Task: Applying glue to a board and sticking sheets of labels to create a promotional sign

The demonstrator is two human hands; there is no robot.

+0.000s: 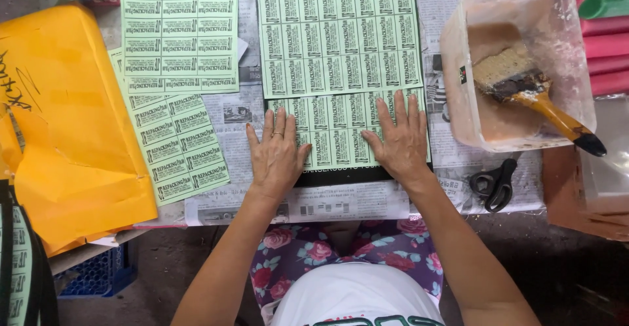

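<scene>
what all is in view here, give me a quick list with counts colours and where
label sheets: four showing, pale green with black print; two in the middle, one above the other, two at upper left
dark board: one, black, under the lower middle sheet
newspaper: several pages, grey print, covering the table
envelope: one, yellow, left
tub: one, clear plastic, right
brush: one, yellow handle with black tip, in the tub
scissors: one pair, black, below the tub
foam tubes: several pink, one green, far right
crate: one, blue, lower left under the table
left hand: flat on the lower sheet, ring on one finger
right hand: flat on the lower sheet, fingers spread
</scene>
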